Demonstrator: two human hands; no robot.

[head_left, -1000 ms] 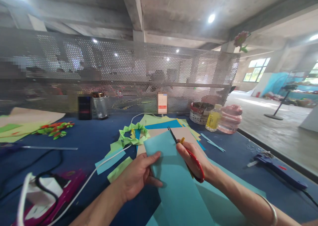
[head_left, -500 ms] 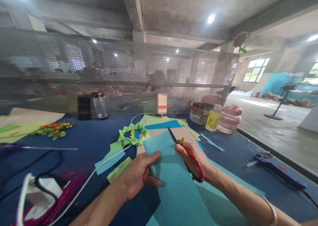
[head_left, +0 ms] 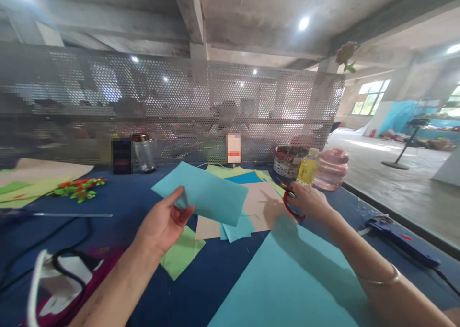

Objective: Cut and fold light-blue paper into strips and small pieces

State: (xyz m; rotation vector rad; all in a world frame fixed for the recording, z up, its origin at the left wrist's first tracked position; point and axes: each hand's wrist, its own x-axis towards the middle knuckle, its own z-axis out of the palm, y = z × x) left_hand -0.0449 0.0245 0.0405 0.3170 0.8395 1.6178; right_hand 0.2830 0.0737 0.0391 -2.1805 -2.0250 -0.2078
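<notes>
My left hand (head_left: 161,224) pinches a cut strip of light blue paper (head_left: 204,195) and holds it lifted above the blue table (head_left: 118,205). Out to the right my right hand (head_left: 308,200) is closed on the red-handled scissors (head_left: 292,207), over a stack of coloured paper sheets (head_left: 258,193). A large light blue sheet (head_left: 291,279) lies flat in front of me, under my right forearm. A green paper piece (head_left: 181,253) lies below my left hand.
At the back stand a glass jar (head_left: 144,152), a dark box (head_left: 122,156), a basket (head_left: 287,160), a yellow bottle (head_left: 307,169) and a pink jug (head_left: 333,170). A blue glue gun (head_left: 402,243) lies right, a magenta tool with white cord (head_left: 68,279) left. A perforated metal screen (head_left: 201,111) closes off the back.
The blue strip now hangs free in my left hand, raised and swung left. My right hand moved away to the right with the scissors. The big sheet lies flat.
</notes>
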